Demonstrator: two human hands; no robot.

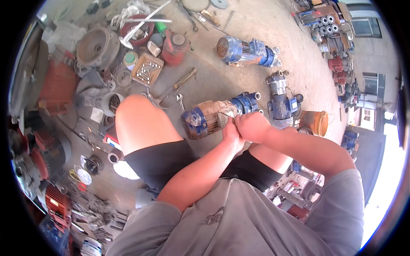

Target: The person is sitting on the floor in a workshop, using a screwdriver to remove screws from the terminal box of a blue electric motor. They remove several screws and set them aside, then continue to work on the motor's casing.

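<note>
A worn blue electric motor [206, 117] with a rusty, paint-chipped body lies on the floor before my knees. My right hand [253, 127] is closed over the handle end of a thin-shafted tool, perhaps a screwdriver [228, 114]. Its shaft points at the terminal box [226, 117] on the motor's side. Pressed against the right hand, my left hand [232, 135] is also closed; its fingers are partly hidden, and what they hold cannot be made out. The tool's handle is hidden inside the hands.
Two more blue motors, one farther off [243, 50] and one to the right [282, 104], lie near an orange-brown bucket [315, 123]. At left are a box of bolts [147, 69], a wrench [180, 102], a red container [175, 49] and a large round housing [98, 47].
</note>
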